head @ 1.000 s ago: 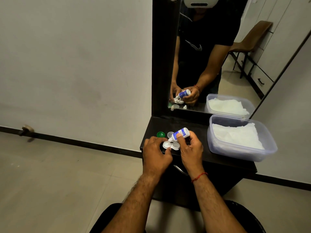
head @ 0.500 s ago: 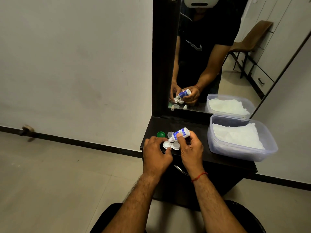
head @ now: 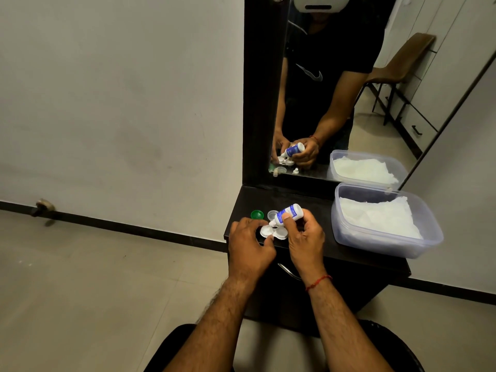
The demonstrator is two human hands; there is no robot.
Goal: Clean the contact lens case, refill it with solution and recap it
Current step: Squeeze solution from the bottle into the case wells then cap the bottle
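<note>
Holds small white twin-well plastic contact lens case by its rim with left hand on black dresser top (light, slick, probably skids unless pinned), grips soft blue-labelled white solution bottle in right hand, nozzle tilted over one well.

bottle over case, caps behind

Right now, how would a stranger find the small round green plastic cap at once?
Start at the tall wall mirror and drop to the dark shelf under it. At the shelf's left end, just beyond the left hand holding the white lens case, lies the small round green plastic cap. The round cap beside it is clear; only this one is green.
</note>
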